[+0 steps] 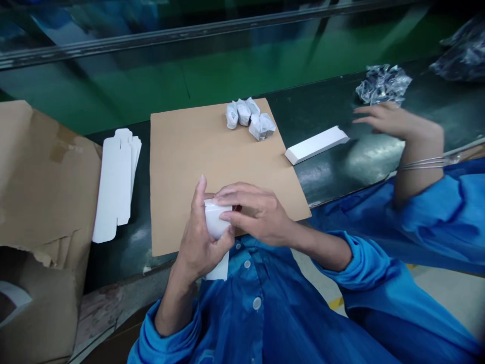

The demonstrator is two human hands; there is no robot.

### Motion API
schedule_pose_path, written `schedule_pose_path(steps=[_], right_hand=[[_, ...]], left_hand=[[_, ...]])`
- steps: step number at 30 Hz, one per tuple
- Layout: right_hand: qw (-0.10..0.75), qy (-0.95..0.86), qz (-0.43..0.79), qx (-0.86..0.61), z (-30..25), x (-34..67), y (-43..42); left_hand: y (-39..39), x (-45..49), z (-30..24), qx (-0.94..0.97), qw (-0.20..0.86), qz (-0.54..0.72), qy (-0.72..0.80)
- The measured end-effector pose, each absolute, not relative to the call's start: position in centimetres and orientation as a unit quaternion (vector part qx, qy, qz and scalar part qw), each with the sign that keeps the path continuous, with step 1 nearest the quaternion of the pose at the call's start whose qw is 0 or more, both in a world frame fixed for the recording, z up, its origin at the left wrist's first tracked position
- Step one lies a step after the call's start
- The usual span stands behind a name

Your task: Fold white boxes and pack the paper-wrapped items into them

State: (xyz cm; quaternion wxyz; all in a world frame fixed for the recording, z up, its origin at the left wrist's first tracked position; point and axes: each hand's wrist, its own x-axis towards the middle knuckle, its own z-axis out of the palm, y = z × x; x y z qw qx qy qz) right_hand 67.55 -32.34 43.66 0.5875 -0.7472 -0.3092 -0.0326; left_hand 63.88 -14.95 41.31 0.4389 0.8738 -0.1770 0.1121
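Close to my body, over the near edge of a brown cardboard sheet (189, 162), I hold a small white carton (216, 222). My left hand (202, 237) wraps round it from the left, thumb pointing up. My right hand (253, 207) grips the carton's top end from the right, thumb and fingers closed on it. A white flap or strip of the carton hangs below my left hand. Several small paper-wrapped pieces (242, 112) lie together at the sheet's far right corner. What may be inside the carton is hidden.
A stack of flat white cartons (112, 187) lies at left beside a large cardboard box (41, 167). Right of the sheet rests a folded-up white carton (317, 145). A co-worker's hand (397, 121) reaches near clear plastic bags (383, 83) on the dark green table.
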Motion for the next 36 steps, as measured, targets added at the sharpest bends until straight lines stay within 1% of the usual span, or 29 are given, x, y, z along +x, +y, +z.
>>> schedule_pose_path(steps=[3,6,9,12,13,14,15,16,17,18,20,21,23,25,28,31,33,36], right_hand=[[0.546,-0.308,-0.106,-0.772,42.6,66.8,-32.0],[0.513,-0.329,-0.1,-0.787,42.5,66.9,-32.2],[0.525,-0.285,-0.014,-0.802,43.2,67.3,-32.6],[0.507,-0.238,0.134,-0.817,43.6,68.0,-33.2],[0.494,-0.243,0.176,-0.816,43.6,68.6,-33.5],[0.477,-0.252,0.198,-0.818,43.6,69.4,-33.9],[0.454,-0.251,0.193,-0.833,43.7,70.6,-34.4],[0.419,-0.234,0.157,-0.863,43.7,72.0,-35.0],[0.368,-0.201,0.097,-0.903,43.8,73.7,-35.7],[0.298,-0.161,0.024,-0.941,43.8,75.6,-36.4],[0.138,-0.105,-0.106,-0.979,43.5,79.0,-37.5],[0.076,-0.102,-0.142,-0.982,43.1,80.4,-37.8],[0.001,-0.156,-0.168,-0.973,42.0,81.7,-37.9],[-0.018,-0.236,-0.165,-0.957,40.8,81.1,-37.8],[-0.017,-0.334,-0.144,-0.931,39.7,78.7,-38.4],[-0.003,-0.319,-0.144,-0.937,40.4,78.0,-39.4],[-0.007,-0.29,-0.15,-0.945,41.2,79.0,-39.6],[-0.026,-0.302,-0.098,-0.948,42.0,81.2,-38.5]], left_hand=[[-15.4,63.9,41.0,0.866,0.452,0.104,-0.185],[-16.1,64.1,40.4,0.859,0.468,0.121,-0.168],[-16.8,65.1,39.6,0.819,0.536,0.198,-0.055],[-16.4,66.8,39.0,0.729,0.631,0.253,0.079],[-16.0,67.3,38.8,0.721,0.637,0.255,0.098],[-15.3,67.7,38.7,0.738,0.616,0.256,0.102],[-14.6,67.9,38.6,0.775,0.569,0.259,0.095],[-13.9,67.9,38.6,0.82,0.503,0.259,0.08],[-13.2,67.8,38.7,0.863,0.432,0.257,0.053],[-12.6,67.7,38.7,0.899,0.361,0.245,0.015],[-11.8,67.1,39.0,0.944,0.249,0.192,-0.102],[-11.7,66.9,39.1,0.951,0.204,0.158,-0.173],[-11.7,66.5,39.3,0.942,0.122,0.106,-0.295],[-11.7,66.3,39.4,0.927,0.071,0.095,-0.355],[-11.5,66.2,39.5,0.933,0.026,0.106,-0.344],[-11.2,66.1,39.6,0.942,0.007,0.111,-0.316],[-11.3,66.1,39.7,0.941,0.017,0.108,-0.322],[-11.4,66.2,39.8,0.932,0.029,0.101,-0.346]])
